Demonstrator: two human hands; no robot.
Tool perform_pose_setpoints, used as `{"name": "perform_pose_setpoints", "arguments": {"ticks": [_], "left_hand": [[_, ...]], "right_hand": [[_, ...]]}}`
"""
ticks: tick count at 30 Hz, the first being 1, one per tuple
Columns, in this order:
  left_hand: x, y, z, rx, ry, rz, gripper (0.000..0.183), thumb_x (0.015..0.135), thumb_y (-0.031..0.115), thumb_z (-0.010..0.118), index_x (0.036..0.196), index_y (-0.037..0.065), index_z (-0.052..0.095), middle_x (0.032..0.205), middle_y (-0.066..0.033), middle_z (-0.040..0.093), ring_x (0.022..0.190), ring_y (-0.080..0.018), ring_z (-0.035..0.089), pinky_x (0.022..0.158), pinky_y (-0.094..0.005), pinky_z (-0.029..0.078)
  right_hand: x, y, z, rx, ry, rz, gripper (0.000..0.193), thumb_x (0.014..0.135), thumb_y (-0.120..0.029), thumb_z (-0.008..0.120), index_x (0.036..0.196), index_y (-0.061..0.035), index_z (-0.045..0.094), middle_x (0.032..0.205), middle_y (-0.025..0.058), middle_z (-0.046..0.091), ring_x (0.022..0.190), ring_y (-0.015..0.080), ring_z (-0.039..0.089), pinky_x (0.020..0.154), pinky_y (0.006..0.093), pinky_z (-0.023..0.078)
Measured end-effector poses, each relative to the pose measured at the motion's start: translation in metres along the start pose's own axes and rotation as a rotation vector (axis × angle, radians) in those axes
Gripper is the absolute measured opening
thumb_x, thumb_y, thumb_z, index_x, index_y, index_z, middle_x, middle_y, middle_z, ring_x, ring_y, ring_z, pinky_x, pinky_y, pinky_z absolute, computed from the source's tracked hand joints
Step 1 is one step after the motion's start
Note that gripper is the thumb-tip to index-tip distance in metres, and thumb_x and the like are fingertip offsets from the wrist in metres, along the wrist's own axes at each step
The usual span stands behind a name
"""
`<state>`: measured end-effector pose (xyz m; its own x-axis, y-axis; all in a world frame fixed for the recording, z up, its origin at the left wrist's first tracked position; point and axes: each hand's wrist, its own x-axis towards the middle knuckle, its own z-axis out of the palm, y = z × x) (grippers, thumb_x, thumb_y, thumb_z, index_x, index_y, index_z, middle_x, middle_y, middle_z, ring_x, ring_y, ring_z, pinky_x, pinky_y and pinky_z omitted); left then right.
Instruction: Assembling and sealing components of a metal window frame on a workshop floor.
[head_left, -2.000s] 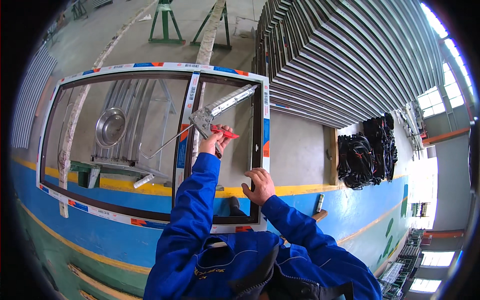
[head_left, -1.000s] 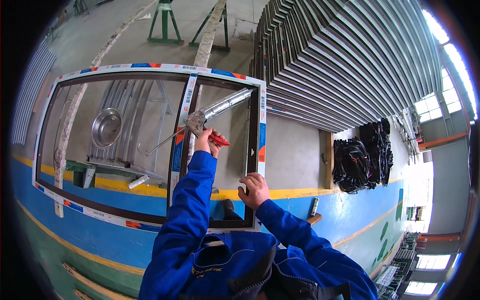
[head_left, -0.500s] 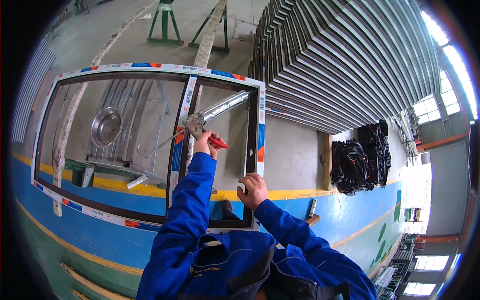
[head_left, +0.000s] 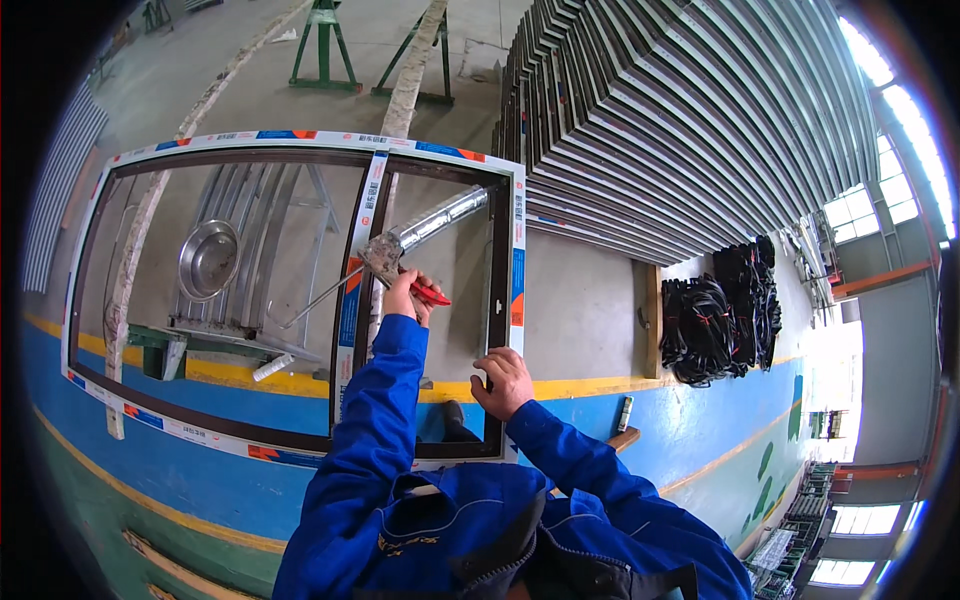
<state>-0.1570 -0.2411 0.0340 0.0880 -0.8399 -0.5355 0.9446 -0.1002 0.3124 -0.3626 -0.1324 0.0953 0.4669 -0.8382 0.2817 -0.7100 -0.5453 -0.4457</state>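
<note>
My left hand (head_left: 408, 298) is closed around the red handle of a caulking gun (head_left: 382, 260). The gun's long silver barrel (head_left: 442, 218) slants up to the right, its front end near the far right corner of a large window frame (head_left: 517, 265). A thin hooked rod (head_left: 318, 300) sticks out behind the gun, across the frame's middle bar (head_left: 366, 215). On the right side member of the frame rests my right hand (head_left: 506, 382), fingers loosely bent and apart, holding nothing. White, blue and orange film covers the frame's outer faces; its inner edges are dark brown.
The frame lies across rough-coated support bars (head_left: 128, 290). Beneath it are a metal bowl (head_left: 209, 260) and metal profiles (head_left: 262, 230). Stacked angled profiles (head_left: 680, 120) rise at the far right, near bundled black strips (head_left: 698, 330). Green trestles (head_left: 325, 50) stand beyond; a small tube (head_left: 626, 412) is at right.
My left hand and the caulking gun have shifted slightly toward me and to the left. My right hand stays on the frame. The whole view has moved a little.
</note>
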Motion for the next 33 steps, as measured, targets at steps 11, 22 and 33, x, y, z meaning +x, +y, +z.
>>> {"name": "perform_pose_setpoints", "arguments": {"ticks": [11, 22, 33], "left_hand": [[0.01, -0.002, 0.005, -0.018, -0.039, -0.001, 0.015, 0.087, 0.022, 0.06, 0.084, 0.008, 0.055, 0.074, -0.0073, 0.059, 0.063, -0.0251, 0.059, 0.063, -0.0396, 0.052], [0.001, -0.001, 0.008, 0.037, -0.015, 0.029, 0.017, 0.085, 0.021, 0.061, 0.081, 0.006, 0.054, 0.069, -0.0093, 0.057, 0.059, -0.0262, 0.057, 0.059, -0.0404, 0.051], [-0.011, -0.003, 0.007, 0.149, 0.001, 0.133, 0.016, 0.081, 0.016, 0.064, 0.081, 0.002, 0.056, 0.064, -0.0105, 0.057, 0.049, -0.0264, 0.057, 0.047, -0.0401, 0.05]], "right_hand": [[-0.001, 0.0, 0.001, 0.017, -0.007, 0.023, 0.02, 0.07, -0.009, 0.071, 0.089, -0.0051, 0.065, 0.093, 0.0103, 0.066, 0.103, 0.0303, 0.058, 0.091, 0.0408, 0.048], [-0.002, 0.002, 0.002, 0.01, -0.005, 0.01, 0.019, 0.071, -0.009, 0.07, 0.089, -0.0053, 0.065, 0.093, 0.0105, 0.066, 0.104, 0.0305, 0.058, 0.092, 0.0413, 0.047], [-0.003, 0.003, 0.004, 0.002, 0.01, 0.017, 0.018, 0.073, -0.012, 0.069, 0.089, -0.0068, 0.065, 0.092, 0.009, 0.066, 0.103, 0.03, 0.058, 0.092, 0.041, 0.047]]}}
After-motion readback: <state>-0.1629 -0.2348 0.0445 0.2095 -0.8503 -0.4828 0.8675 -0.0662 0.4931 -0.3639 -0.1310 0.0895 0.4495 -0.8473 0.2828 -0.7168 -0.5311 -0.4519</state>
